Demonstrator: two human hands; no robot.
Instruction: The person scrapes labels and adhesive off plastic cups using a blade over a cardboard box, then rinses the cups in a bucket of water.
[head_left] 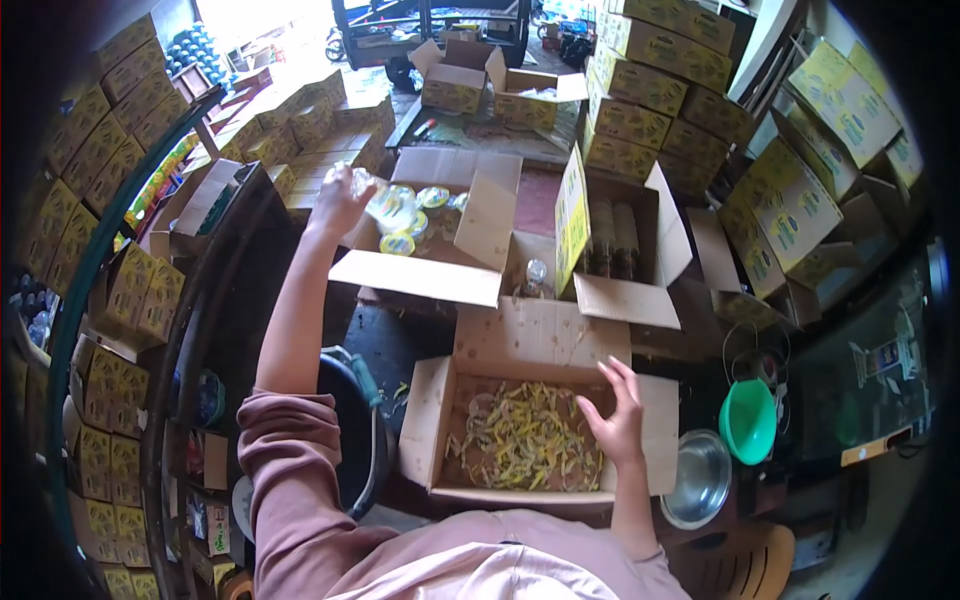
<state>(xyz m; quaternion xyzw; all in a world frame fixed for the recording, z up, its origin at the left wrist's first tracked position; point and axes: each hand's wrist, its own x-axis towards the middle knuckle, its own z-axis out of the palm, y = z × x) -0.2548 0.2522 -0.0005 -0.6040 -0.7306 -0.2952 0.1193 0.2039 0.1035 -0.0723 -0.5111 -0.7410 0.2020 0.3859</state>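
My left hand [343, 205] is raised at the left edge of an open carton [415, 272], its fingers closed on a clear plastic cup [366, 183]. Inside that carton lie several plastic cups with yellow-green printed lids [397, 243]. My right hand [616, 418] hovers over the right side of a nearer open carton [422, 420], fingers spread and holding nothing. A loose heap of yellow and greenish strips [525, 435] covers this carton's floor; what the strips are I cannot make out.
An open carton with stacked cups [613, 240] stands at the right, beside a small clear cup [536, 271]. A dark bucket [350, 440] is at my left; a green bowl [747, 421] and a metal bowl [697, 480] sit at my right. Stacked yellow cartons [655, 85] flank the workspace.
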